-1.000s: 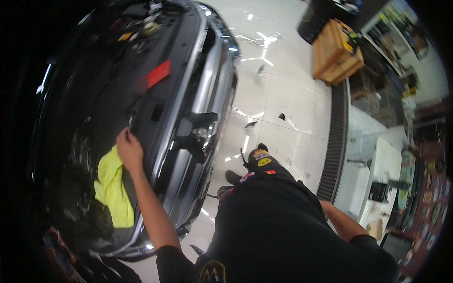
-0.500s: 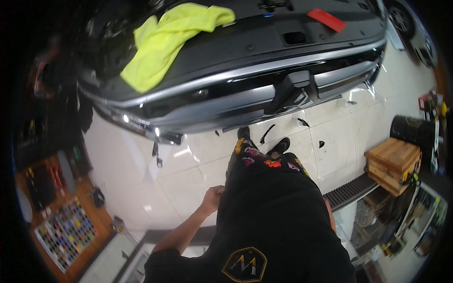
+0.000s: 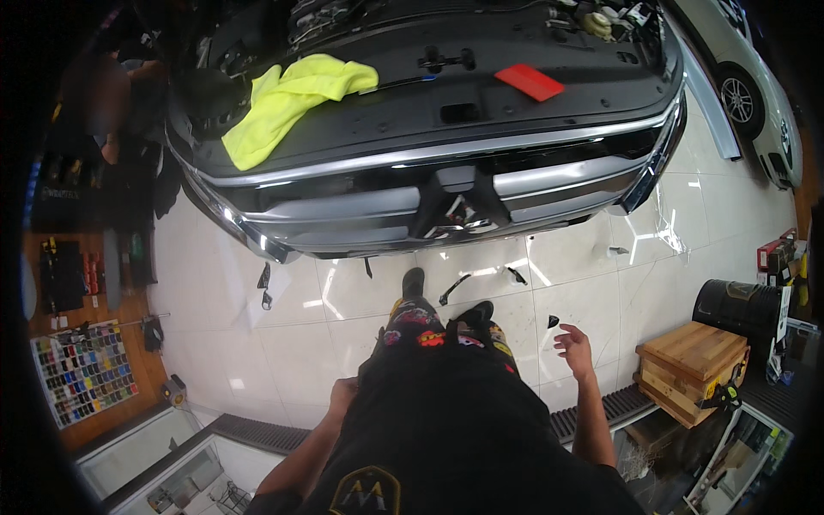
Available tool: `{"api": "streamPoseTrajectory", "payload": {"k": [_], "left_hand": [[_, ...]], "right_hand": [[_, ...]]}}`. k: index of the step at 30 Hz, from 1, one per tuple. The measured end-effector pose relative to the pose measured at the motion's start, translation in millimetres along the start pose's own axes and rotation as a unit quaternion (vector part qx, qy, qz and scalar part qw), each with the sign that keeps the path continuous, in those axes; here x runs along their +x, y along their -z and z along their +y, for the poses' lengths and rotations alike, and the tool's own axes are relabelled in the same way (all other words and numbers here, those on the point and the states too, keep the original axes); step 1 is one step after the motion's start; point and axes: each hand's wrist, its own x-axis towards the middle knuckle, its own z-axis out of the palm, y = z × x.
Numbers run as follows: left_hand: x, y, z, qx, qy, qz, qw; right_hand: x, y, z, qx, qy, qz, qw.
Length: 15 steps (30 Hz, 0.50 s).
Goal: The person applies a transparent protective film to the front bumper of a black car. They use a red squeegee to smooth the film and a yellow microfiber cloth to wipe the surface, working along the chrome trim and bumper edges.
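My right hand [image 3: 573, 350] is held out over the floor at my right side. Its fingers are loosely bent and apart, with nothing visible in them. Just beyond its fingertips in the picture, a small black piece [image 3: 553, 321] lies on the tiles. My left hand [image 3: 343, 396] hangs by my left hip against the dark clothing, which hides its fingers. Ahead of me stands the front of a car with a grey and chrome grille [image 3: 343, 211]. On the black panel above it lie a crumpled yellow cloth [image 3: 279, 107] and a flat red card-like tool [image 3: 530, 81].
Black strips and pieces [image 3: 453, 290] lie scattered on the tiled floor around my shoes. A wooden box [image 3: 692, 362] stands at right beside a black drum [image 3: 740, 311]. Another car [image 3: 755, 94] is at far right, and a person [image 3: 107, 103] is at far left.
My right hand has come out from beside my body into view on the right. My view has shifted, so the car sits further left. My left hand stays near my hip.
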Motion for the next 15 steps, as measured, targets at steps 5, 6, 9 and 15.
{"api": "streamPoseTrajectory", "payload": {"k": [5, 6, 9, 15], "left_hand": [[-15.5, -26.4, -3.3, -0.264, -0.058, -0.045, 0.962], [-15.6, -17.4, 7.5, -0.242, -0.027, -0.079, 0.967], [-17.2, -10.9, -6.8, -0.094, -0.134, -0.124, 0.979], [-17.1, -34.8, 39.8, 0.037, 0.02, -0.054, 0.998]], "right_hand": [[28.0, -16.7, 31.8, 0.077, -0.007, -0.034, 0.996], [30.0, -20.8, 48.2, 0.086, -0.026, -0.041, 0.995], [24.9, -36.8, 95.5, 0.102, -0.083, -0.069, 0.989], [-4.5, -25.4, 167.1, 0.116, -0.203, -0.041, 0.971]]}}
